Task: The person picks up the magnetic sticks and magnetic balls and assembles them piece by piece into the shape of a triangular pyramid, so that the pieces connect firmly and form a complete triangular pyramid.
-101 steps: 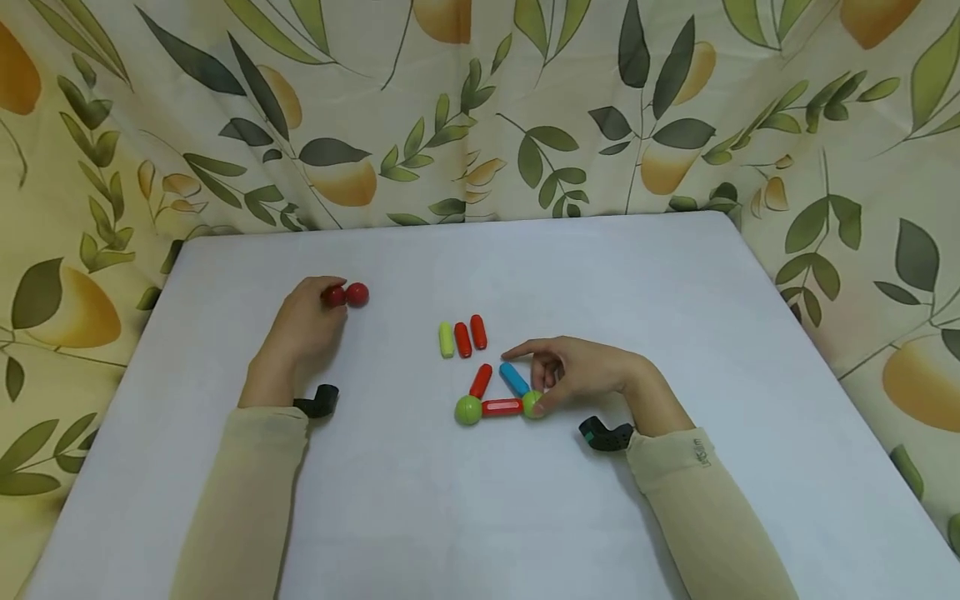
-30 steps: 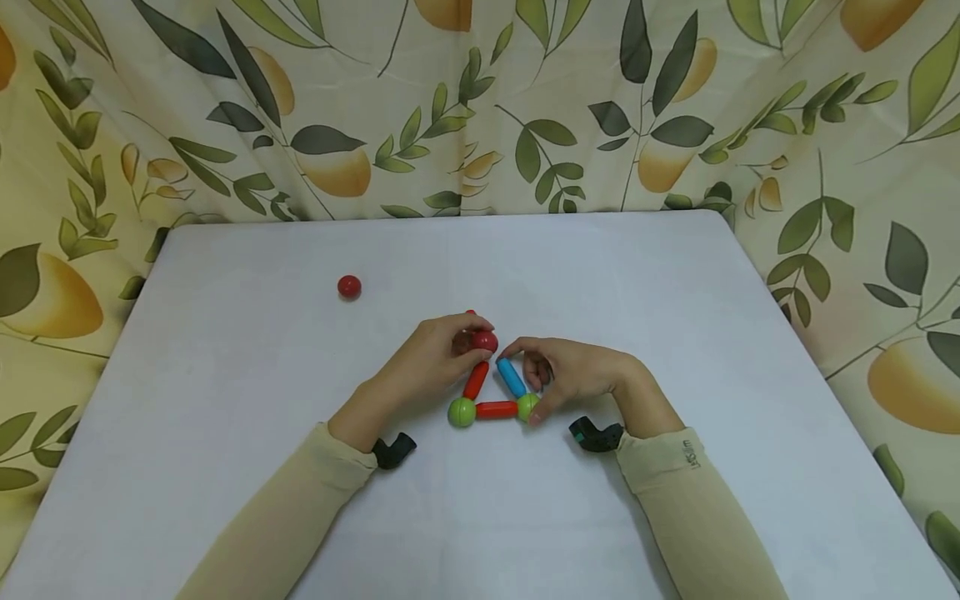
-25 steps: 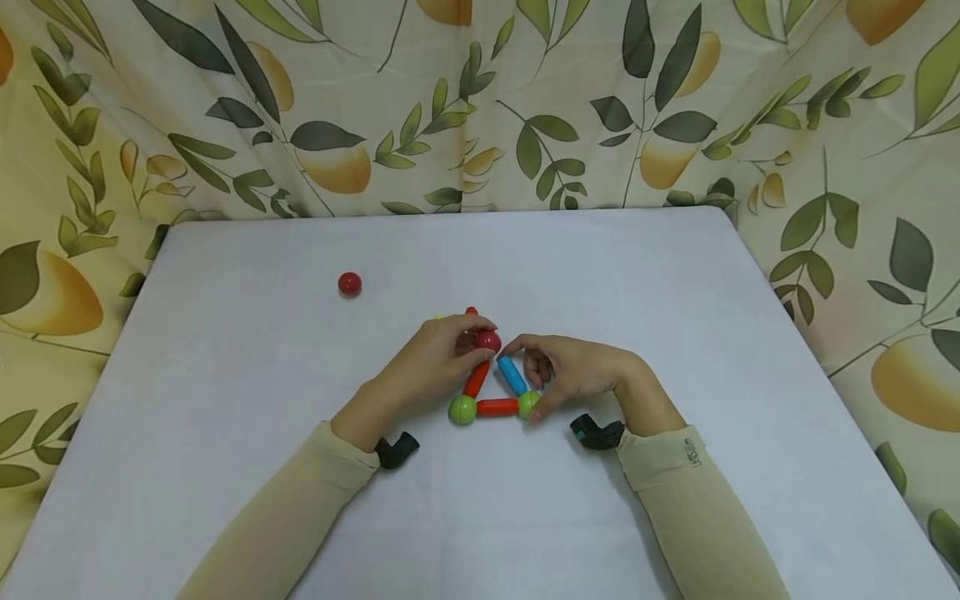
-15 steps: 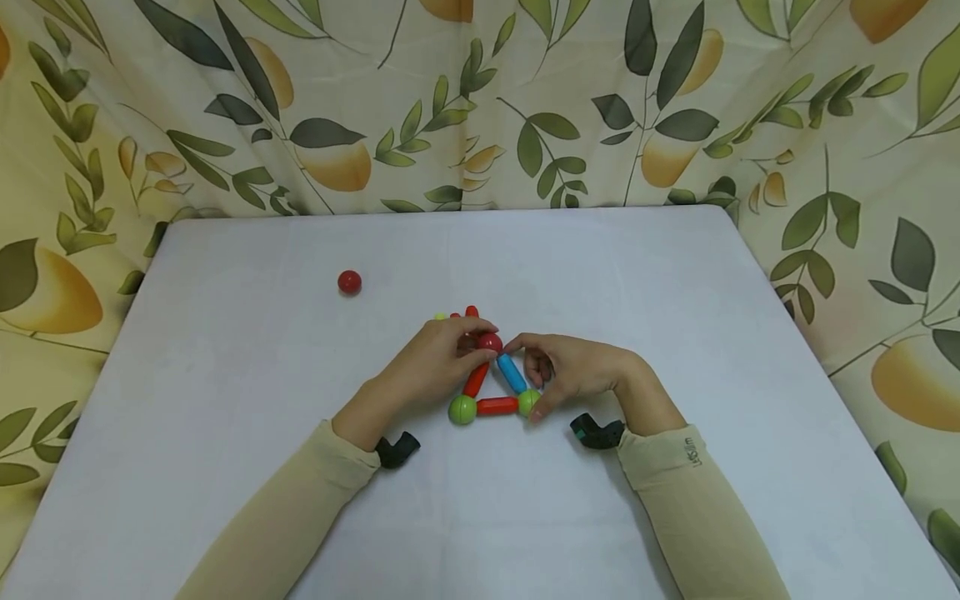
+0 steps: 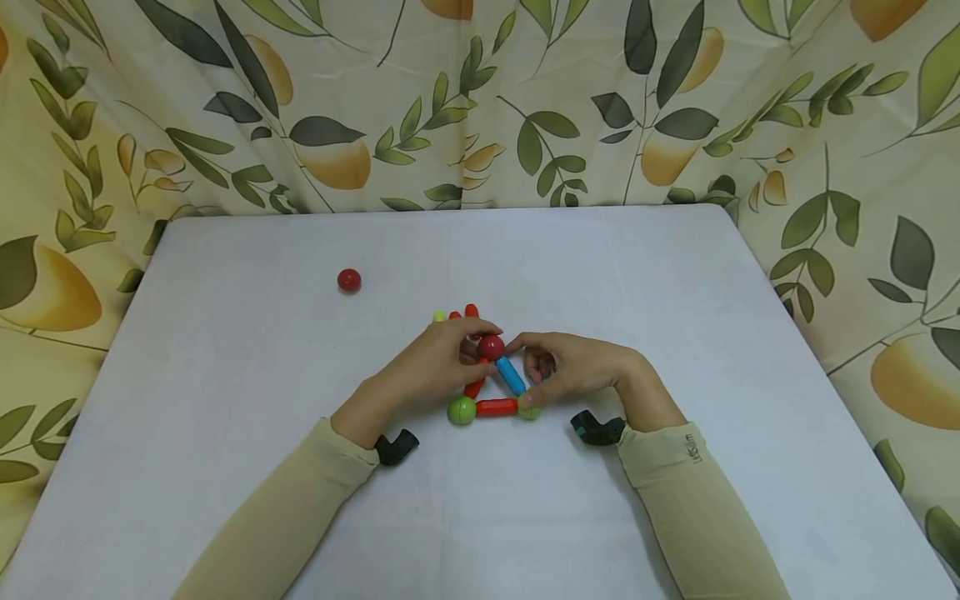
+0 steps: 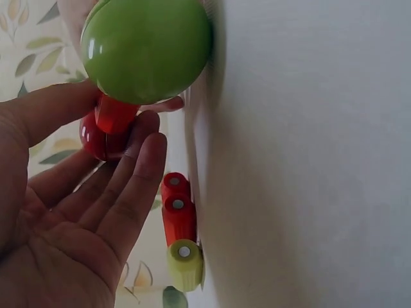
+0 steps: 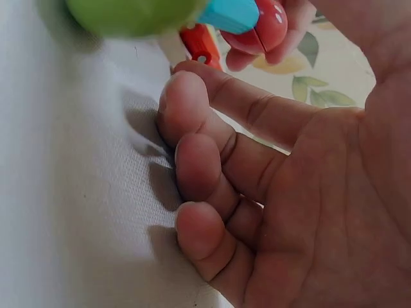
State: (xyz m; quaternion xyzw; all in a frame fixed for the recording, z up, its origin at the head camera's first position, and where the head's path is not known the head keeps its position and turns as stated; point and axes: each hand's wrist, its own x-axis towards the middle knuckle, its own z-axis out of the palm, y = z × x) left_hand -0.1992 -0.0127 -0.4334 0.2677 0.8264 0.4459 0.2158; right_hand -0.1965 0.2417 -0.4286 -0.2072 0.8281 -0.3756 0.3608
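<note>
My left hand pinches a red ball at the top of a flat triangle, where a blue rod and a red rod meet. In the left wrist view that red ball sits on the red rod behind a green ball. My right hand spans the blue rod: index tip at its top, thumb against the right green ball. A red bottom rod joins it to the left green ball. The right wrist view shows the blue rod meeting the red ball.
A second red ball lies alone at the left on the white table. One yellow rod and two red rods lie just behind my left hand. A leaf-patterned curtain surrounds the table.
My left hand left one red ball behind at the left and carried the other to the triangle's top, then eased it down onto the rod ends. The right hand stayed put.
</note>
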